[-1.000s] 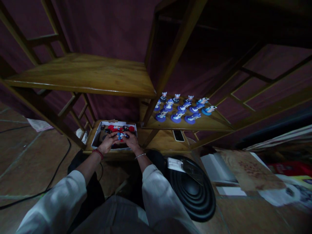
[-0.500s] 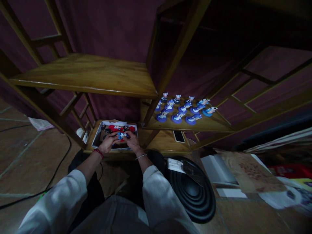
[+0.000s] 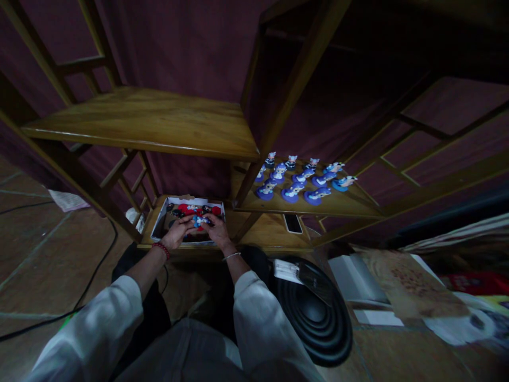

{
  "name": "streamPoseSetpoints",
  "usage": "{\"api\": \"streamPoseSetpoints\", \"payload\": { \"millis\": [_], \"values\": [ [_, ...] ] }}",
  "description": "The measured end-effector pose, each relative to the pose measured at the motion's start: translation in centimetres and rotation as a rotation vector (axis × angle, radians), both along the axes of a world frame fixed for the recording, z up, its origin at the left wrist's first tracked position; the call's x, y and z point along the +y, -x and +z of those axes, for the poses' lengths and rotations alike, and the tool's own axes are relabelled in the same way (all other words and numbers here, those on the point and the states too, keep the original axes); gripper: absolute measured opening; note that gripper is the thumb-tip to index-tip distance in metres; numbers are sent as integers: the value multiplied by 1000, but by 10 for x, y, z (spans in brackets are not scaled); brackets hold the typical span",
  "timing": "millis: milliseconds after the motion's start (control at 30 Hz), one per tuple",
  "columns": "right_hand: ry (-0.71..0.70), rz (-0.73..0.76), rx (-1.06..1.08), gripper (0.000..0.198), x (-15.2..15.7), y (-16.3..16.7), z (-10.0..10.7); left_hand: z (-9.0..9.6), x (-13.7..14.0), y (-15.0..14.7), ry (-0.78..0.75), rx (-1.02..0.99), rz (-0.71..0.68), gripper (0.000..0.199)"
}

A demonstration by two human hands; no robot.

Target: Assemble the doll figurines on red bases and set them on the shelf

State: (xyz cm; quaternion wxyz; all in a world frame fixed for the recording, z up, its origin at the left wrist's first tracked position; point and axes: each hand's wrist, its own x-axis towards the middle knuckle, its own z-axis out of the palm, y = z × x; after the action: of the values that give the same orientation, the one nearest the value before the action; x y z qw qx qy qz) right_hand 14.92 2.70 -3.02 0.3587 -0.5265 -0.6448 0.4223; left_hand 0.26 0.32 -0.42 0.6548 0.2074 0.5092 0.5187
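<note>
Right of centre, purple figurines [image 3: 293, 192] stood on a shelf [image 3: 342, 206]; floor tiles [image 3: 43, 265] lay lower left; our fingers [image 3: 186, 220] clamped a blue figurine [image 3: 199, 221].

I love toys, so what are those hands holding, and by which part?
A small blue-and-white figurine, by its ends: left hand at one, right hand at the other.
</note>
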Motion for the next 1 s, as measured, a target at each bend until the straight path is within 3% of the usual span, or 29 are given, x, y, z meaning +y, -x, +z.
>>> {"api": "streamPoseSetpoints", "payload": {
  "millis": [267,700,1000],
  "values": [
    [-64,8,14,25,4,0,-11,-2,0,0,-8,4,-28,24],
    [-58,-33,-135,26,0,1,2,-6,-1,1,-55,23,-47,30],
    [-36,-62,-124,29,3,2,-13,-9,0,2,-109,56,-67,39]
  ]
}}
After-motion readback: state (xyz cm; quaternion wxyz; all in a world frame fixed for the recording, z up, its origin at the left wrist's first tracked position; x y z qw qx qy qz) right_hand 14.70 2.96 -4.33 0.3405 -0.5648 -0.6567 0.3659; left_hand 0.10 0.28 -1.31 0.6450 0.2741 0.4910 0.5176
